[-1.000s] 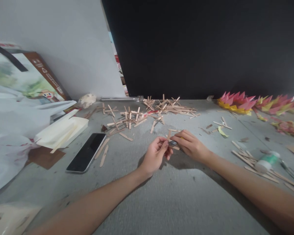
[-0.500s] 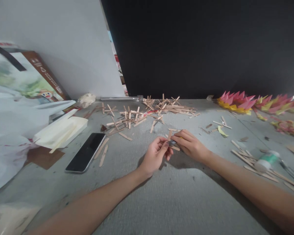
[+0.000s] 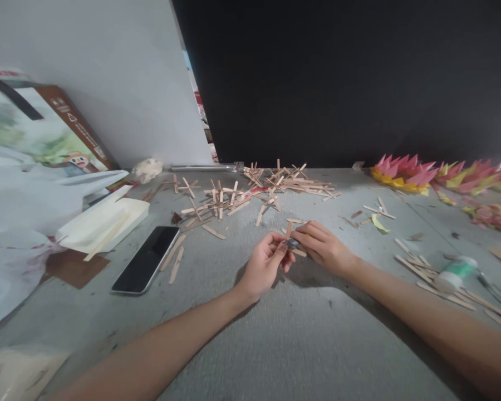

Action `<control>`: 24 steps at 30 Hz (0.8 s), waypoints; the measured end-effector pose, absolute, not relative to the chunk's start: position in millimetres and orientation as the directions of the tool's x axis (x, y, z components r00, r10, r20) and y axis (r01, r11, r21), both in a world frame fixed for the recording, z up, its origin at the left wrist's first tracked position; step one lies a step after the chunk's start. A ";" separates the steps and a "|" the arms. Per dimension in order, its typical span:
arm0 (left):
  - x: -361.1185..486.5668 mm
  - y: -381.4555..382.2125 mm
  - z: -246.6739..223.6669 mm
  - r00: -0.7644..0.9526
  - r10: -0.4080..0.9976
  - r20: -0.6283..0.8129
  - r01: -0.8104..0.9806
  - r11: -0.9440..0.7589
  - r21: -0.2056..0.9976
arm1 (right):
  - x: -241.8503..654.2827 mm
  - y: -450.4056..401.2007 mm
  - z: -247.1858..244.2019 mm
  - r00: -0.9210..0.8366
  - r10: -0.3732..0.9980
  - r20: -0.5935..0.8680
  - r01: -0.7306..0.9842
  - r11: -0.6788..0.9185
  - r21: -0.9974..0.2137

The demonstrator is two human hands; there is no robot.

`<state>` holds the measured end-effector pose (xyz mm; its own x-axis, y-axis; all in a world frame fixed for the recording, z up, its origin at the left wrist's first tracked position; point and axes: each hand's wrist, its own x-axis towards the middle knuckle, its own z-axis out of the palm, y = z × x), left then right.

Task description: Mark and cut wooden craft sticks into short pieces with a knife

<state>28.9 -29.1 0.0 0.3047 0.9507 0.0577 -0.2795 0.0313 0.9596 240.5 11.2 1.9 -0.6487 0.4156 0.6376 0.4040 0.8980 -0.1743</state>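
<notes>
Holds crossed wooden sticks [image 3: 289,228], partly hidden, above the grey table [image 3: 292,345], pinched between left hand [image 3: 264,263] thumb and fingers. Grips a small grey tool [image 3: 293,243], mostly covered, in the right hand's [image 3: 323,248] bent fingers. Can't see inside the plastic bag [image 3: 25,195], cut off at left. See a pale stick [image 3: 108,234] in the white tray [image 3: 137,213], overhanging its rim.
</notes>
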 end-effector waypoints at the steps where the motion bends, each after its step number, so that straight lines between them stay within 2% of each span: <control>1: 28.8 -29.3 0.0 0.303 0.951 0.054 -0.281 0.035 0.959 | 240.3 11.4 1.4 -0.648 0.417 0.637 0.402 0.898 -0.178; 24: 28.1 -30.9 1.0 0.277 0.959 0.060 -0.260 0.015 0.965 | 243.1 13.4 -1.6 -0.641 0.436 0.631 0.394 0.893 -0.216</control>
<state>28.1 -30.9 1.0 0.2771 0.9590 0.0597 -0.2605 0.0152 0.9654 243.1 13.4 -1.6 -0.6414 0.4358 0.6314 0.3944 0.8932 -0.2159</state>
